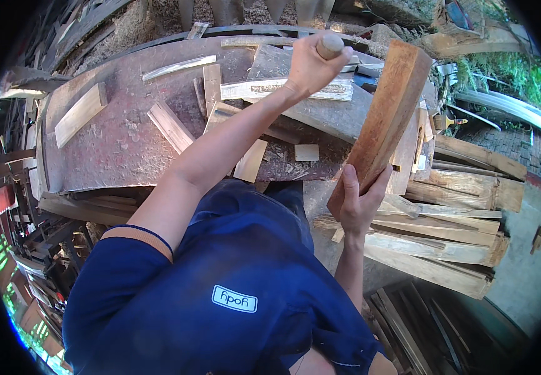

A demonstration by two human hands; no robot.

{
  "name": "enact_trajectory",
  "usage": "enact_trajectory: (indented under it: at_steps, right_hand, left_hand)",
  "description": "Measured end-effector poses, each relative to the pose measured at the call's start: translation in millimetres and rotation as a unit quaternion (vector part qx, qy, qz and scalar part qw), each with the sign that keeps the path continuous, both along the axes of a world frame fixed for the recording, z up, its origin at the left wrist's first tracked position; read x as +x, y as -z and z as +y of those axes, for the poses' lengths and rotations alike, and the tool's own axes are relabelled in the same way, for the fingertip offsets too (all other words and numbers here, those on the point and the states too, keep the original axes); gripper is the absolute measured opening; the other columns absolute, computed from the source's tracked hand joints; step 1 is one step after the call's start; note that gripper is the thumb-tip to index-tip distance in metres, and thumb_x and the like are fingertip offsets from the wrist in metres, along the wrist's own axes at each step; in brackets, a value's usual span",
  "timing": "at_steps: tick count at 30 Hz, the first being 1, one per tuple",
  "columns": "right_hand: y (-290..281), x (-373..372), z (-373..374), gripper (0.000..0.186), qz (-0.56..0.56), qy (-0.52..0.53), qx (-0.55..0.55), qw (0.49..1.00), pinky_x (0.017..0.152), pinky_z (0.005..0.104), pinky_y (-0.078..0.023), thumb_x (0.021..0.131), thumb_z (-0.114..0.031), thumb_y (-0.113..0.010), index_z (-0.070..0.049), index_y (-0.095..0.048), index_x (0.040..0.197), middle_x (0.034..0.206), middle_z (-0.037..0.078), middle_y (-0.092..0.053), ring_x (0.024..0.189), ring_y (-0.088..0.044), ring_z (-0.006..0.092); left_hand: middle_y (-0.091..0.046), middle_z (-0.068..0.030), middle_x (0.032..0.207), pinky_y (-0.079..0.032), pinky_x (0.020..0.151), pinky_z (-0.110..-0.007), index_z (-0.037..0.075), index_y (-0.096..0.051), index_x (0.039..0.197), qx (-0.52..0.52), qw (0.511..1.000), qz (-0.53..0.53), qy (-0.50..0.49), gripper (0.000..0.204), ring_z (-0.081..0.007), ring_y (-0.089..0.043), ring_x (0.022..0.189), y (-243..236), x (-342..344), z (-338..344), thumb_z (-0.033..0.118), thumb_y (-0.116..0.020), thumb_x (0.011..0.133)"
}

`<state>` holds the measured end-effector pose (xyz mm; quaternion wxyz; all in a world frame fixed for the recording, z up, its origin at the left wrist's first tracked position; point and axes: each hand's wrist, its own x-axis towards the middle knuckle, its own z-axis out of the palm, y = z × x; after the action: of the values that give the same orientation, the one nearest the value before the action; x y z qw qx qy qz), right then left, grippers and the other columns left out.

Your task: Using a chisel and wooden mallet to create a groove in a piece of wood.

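Space parts left hand (313, 65), clenching a round-ended handle (330, 45), from right hand (363, 205), gripping a square-edged beam (384, 119) (tilted).

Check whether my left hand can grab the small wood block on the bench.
Probably not: your left hand is closed around a round-ended handle, though nothing appears to cover the block.

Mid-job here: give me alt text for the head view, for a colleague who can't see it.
A person's left hand grips a round-ended wooden handle over a workbench, while the right hand holds a long brown wooden block at a slant. Pale wood offcuts lie scattered across the bench.
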<state>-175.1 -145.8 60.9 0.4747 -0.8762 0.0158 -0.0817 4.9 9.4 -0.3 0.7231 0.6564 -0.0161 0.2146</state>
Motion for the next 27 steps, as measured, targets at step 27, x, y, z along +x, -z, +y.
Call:
enact_trajectory:
  at_steps: [27]
  right_hand:
    - [-9,9,-3,0.062,0.069,0.004,-0.037,0.997,0.084,0.0379,-0.043,0.081,-0.021,-0.068,0.003,-0.036,0.127,0.111,0.018,-0.049,0.097,-0.051,0.026]
  left_hand:
    - [-0.064,-0.0079,0.072,-0.049,0.057,-0.04,0.014,-0.057,0.082,0.166,0.973,-0.148,0.054,0.026,-0.0305,-0.064,0.067,14,-45,-42,0.021,-0.074,0.064]
